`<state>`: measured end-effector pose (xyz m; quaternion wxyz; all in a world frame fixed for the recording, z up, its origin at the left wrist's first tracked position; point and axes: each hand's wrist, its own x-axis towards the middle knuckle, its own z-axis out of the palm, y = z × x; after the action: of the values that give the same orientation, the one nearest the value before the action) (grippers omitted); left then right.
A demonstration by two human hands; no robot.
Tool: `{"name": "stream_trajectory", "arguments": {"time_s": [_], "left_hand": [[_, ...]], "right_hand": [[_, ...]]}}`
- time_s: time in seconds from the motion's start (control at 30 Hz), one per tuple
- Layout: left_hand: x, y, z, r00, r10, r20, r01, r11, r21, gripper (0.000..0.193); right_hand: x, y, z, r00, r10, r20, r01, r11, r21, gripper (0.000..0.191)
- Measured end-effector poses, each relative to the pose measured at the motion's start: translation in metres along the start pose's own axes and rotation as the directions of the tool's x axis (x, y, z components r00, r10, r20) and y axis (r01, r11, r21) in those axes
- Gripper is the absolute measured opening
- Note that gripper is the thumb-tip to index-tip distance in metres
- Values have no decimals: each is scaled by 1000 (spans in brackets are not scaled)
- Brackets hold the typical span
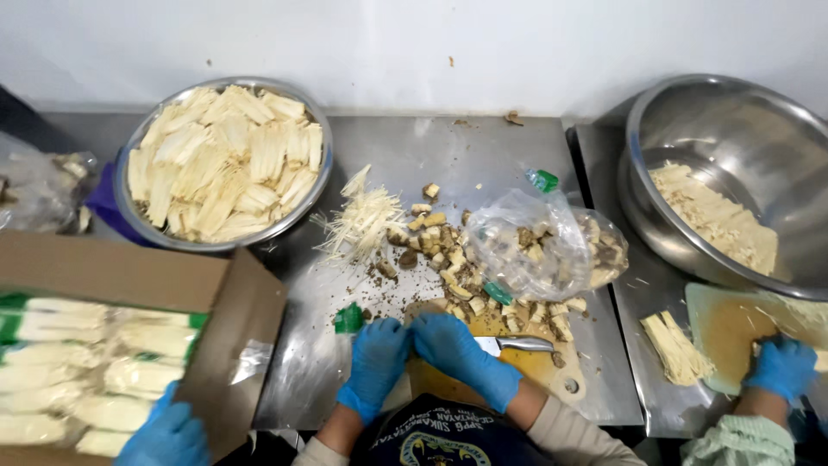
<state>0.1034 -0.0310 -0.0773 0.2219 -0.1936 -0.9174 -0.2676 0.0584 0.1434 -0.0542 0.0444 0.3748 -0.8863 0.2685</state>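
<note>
My gloved left hand (375, 362) and right hand (461, 352), fingers curled together, press down on a wooden cutting board (552, 369) at the steel counter's (448, 151) front edge. A knife (516, 344) lies just beside my right hand; whether I grip it I cannot tell.

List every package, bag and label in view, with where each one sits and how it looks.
Cardboard box: lower left, brown, open.
Packets: inside the box, pale contents, green-edged wrappers.
Clear plastic bag: centre of the steel table, crumpled, holding brown-and-cream chunks.
Second clear bag: far left edge, crumpled, contents unclear.
Green wrapper scraps: on the table near the left hand.
</note>
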Motion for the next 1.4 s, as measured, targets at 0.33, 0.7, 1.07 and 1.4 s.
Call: {"name": "stream_trajectory", "arguments": {"time_s": [0.33, 0.7, 1.07, 1.4], "left_hand": [[0, -15, 5, 955, 297, -7, -296, 949, -111, 18], [4, -14, -6, 990, 58, 128, -48, 995, -83, 17], [5, -26, 11, 990, 10, -144, -36, 984, -173, 21], [20, -28, -10, 991, -104, 82, 122, 963, -242, 10]], "right_hand": [[-7, 24, 42, 833, 416, 365, -399, -5, 917, 21], [11, 3, -7, 937, 207, 281, -212, 977, -12, 19], [26, 8, 53, 766, 539, 351, -495, 146, 857, 24], [25, 4, 0, 991, 98, 92, -104, 992, 73, 15]]}}
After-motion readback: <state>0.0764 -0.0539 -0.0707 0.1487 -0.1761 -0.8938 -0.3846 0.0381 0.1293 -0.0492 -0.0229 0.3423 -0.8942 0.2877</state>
